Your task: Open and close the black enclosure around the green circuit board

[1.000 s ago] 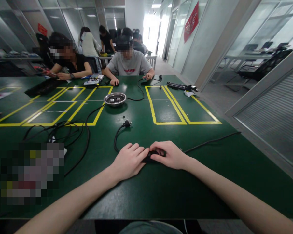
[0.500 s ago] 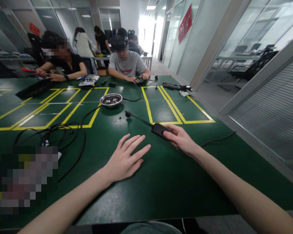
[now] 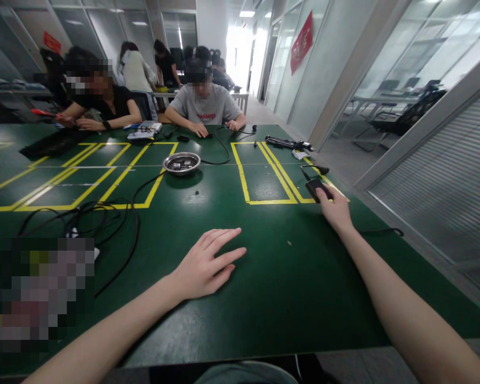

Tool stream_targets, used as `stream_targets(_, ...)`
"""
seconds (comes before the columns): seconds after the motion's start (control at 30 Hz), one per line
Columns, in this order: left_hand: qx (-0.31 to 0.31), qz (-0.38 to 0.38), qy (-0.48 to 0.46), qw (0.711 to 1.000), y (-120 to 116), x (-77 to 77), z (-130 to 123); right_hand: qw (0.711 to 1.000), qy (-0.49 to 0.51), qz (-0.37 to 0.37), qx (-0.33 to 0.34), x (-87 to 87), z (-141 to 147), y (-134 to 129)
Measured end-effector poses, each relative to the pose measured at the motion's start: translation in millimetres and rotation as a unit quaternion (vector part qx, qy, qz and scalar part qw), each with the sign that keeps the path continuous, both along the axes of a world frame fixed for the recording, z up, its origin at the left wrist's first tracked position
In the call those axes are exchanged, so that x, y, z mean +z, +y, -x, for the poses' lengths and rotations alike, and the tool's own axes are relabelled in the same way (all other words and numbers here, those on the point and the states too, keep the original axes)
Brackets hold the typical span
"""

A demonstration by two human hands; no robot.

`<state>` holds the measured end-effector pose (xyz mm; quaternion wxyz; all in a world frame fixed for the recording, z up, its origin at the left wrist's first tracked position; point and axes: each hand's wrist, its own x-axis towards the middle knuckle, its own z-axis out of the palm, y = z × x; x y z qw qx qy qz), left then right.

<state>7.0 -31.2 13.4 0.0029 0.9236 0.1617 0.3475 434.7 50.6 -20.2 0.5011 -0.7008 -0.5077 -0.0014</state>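
Note:
My right hand point(image 3: 337, 205) is closed on a black device point(image 3: 317, 189) at the right, over the yellow tape lines. A short black cable with a round dark end point(image 3: 323, 170) comes off the far side of that device. Near the middle of the green table point(image 3: 264, 298), my left hand point(image 3: 208, 262) rests palm down with its fingers apart and holds nothing. Beyond it stands a metal bowl point(image 3: 182, 164) with small metal parts inside.
Black cables point(image 3: 134, 234) lie in loops at the left, beside a blurred-out item point(image 3: 40, 293). Across the table sit two people, one in a grey shirt point(image 3: 208, 106), one in black point(image 3: 116, 109). A folded black tripod point(image 3: 288, 143) lies at the far right.
My right hand has moved to the right and away from me with the black device and its cable. My left hand has hardly moved. The person in grey has shifted one hand left.

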Motion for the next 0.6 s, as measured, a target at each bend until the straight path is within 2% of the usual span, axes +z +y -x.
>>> stream_targets(0.13,0.005,0.022,0.012,1.000,1.7,-1.7,2.1,0.996,-0.054,0.072,0.012,-7.0,-1.8,-1.1)
stream_targets(0.3,0.006,0.043,0.032,0.999,0.9,-2.0,3.4,0.981,-0.136,0.136,0.015,-5.9,-1.8,-0.6)
stream_targets(0.5,-0.006,0.077,0.048,0.996,1.2,-2.8,5.1,0.966,-0.187,0.173,-0.039,1.1,2.1,-3.5)
stream_targets(0.6,-0.015,0.084,0.044,0.995,1.2,-4.0,4.7,0.967,-0.189,0.161,-0.050,2.1,1.5,-6.2)
